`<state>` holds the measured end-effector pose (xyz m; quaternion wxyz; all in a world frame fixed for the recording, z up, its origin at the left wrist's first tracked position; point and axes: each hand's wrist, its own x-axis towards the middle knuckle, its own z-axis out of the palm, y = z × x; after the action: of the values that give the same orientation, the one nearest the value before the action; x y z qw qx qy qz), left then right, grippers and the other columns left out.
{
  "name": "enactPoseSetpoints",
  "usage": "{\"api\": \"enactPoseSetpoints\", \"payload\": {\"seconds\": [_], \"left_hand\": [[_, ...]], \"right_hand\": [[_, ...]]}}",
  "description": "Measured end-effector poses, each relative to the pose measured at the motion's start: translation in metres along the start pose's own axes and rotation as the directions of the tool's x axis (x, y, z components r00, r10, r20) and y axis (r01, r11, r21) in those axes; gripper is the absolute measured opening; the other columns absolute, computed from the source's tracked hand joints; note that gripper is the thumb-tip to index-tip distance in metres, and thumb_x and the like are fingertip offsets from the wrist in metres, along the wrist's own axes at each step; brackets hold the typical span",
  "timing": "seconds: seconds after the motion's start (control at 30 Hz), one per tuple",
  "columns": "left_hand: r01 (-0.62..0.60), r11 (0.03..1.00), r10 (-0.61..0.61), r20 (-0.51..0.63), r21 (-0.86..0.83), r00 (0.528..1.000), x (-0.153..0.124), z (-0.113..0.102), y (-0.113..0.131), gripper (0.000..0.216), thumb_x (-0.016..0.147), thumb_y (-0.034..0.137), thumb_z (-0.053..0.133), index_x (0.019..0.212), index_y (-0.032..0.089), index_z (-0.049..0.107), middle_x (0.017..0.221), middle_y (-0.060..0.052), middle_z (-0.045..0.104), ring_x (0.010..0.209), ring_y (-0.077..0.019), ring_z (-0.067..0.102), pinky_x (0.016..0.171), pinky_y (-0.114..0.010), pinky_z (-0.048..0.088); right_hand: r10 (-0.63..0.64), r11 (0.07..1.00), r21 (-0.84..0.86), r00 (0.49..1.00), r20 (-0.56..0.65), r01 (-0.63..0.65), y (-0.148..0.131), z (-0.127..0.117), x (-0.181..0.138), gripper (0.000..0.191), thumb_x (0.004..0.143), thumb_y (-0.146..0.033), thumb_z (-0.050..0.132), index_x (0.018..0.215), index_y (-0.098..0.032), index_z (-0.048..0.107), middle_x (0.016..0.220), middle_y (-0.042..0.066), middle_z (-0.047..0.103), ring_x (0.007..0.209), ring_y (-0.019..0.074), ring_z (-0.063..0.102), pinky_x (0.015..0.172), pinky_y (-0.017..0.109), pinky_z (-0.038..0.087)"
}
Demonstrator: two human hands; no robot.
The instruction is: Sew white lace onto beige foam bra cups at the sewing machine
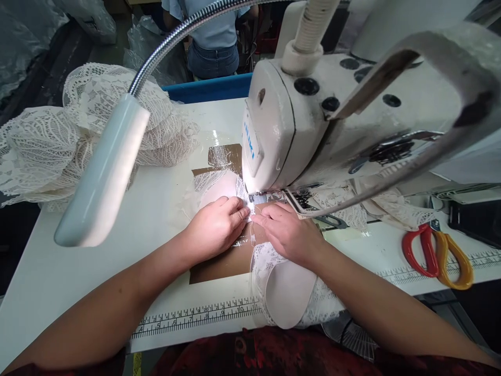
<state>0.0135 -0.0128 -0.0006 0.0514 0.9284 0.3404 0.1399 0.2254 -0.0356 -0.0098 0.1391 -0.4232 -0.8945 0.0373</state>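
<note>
White lace fabric (268, 256) with pale moulded cups lies on the table under the head of a sewing machine (270, 125). My left hand (217, 224) has its fingers bent and pressed together on the lace, just left of the needle area. Close on the other side, my right hand (287, 230) pinches the edge of the lace, its fingertips almost meeting those of my left. One cup (290, 292) hangs at the table's front edge below my right hand. Another cup (219, 189) sits beyond my left hand. The needle itself is hidden.
A lamp (104, 172) on a bent metal neck hangs over the left side. Heaped lace (94, 120) lies at the back left. Scissors (436, 256) with red and yellow handles rest at right. A ruler strip (195, 316) runs along the front edge. A person (213, 42) sits beyond.
</note>
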Motion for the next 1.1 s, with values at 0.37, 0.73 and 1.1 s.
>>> {"api": "enactPoseSetpoints", "payload": {"seconds": [0.37, 0.73, 1.1], "left_hand": [[-0.038, 0.998, 0.038, 0.015, 0.053, 0.999, -0.0016, 0.0001, -0.0043, 0.033, 0.096, 0.028, 0.040, 0.114, 0.013, 0.063, 0.100, -0.013, 0.060, 0.081, -0.0198, 0.054, 0.069, -0.033, 0.050], [-0.120, 0.993, 0.120, 0.023, 0.011, 0.993, -0.0054, -0.0050, -0.0077, 0.029, 0.095, 0.030, 0.044, 0.109, 0.020, 0.067, 0.105, -0.011, 0.062, 0.085, -0.0198, 0.055, 0.069, -0.032, 0.047], [-0.172, 0.984, 0.169, 0.052, 0.052, 0.984, -0.0047, -0.0041, -0.0070, 0.031, 0.095, 0.026, 0.045, 0.116, 0.014, 0.065, 0.125, -0.009, 0.062, 0.096, -0.0233, 0.057, 0.080, -0.039, 0.050]], "right_hand": [[0.053, 0.998, -0.044, 0.998, -0.031, -0.054, -0.0004, -0.0011, -0.0001, 0.039, 0.085, -0.011, 0.044, 0.114, -0.023, 0.067, 0.096, 0.007, 0.065, 0.077, 0.0174, 0.051, 0.067, 0.029, 0.039], [0.099, 0.995, -0.011, 0.995, 0.024, -0.098, -0.0004, -0.0026, 0.0008, 0.039, 0.085, -0.014, 0.045, 0.117, -0.025, 0.065, 0.100, 0.007, 0.065, 0.084, 0.0196, 0.053, 0.071, 0.030, 0.041], [0.073, 0.997, -0.034, 0.997, 0.033, -0.071, -0.0031, -0.0039, 0.0012, 0.040, 0.086, -0.010, 0.045, 0.118, -0.023, 0.064, 0.103, 0.007, 0.066, 0.082, 0.0184, 0.053, 0.071, 0.030, 0.039]]}}
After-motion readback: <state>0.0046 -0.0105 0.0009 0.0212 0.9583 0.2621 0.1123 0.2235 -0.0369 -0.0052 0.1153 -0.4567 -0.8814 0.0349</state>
